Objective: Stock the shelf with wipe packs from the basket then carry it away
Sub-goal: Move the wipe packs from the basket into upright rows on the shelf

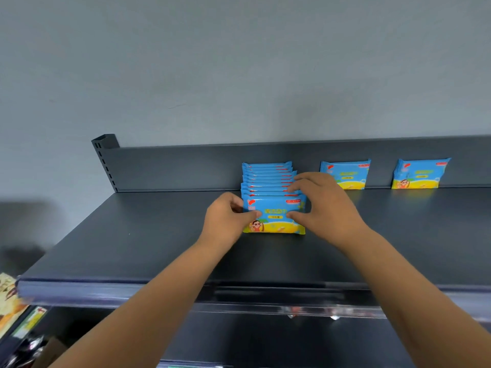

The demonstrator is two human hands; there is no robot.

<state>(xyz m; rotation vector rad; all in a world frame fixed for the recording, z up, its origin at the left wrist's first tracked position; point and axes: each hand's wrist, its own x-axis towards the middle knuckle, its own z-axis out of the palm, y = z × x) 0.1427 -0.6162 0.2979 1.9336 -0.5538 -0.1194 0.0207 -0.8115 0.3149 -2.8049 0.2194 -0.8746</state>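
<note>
Head view: both hands' grips, left hand and right hand, clamp the front wipe pack, label blurred, perhaps "10".

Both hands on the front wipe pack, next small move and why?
Probably nudge the front blue-and-yellow wipe pack back flush against the row of packs behind it, then let go: left hand and right hand pinch its sides, and it stands upright on the dark metal shelf.

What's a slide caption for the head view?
Both hands, left and right, square up a row of wipe packs on the dark shelf.
</note>
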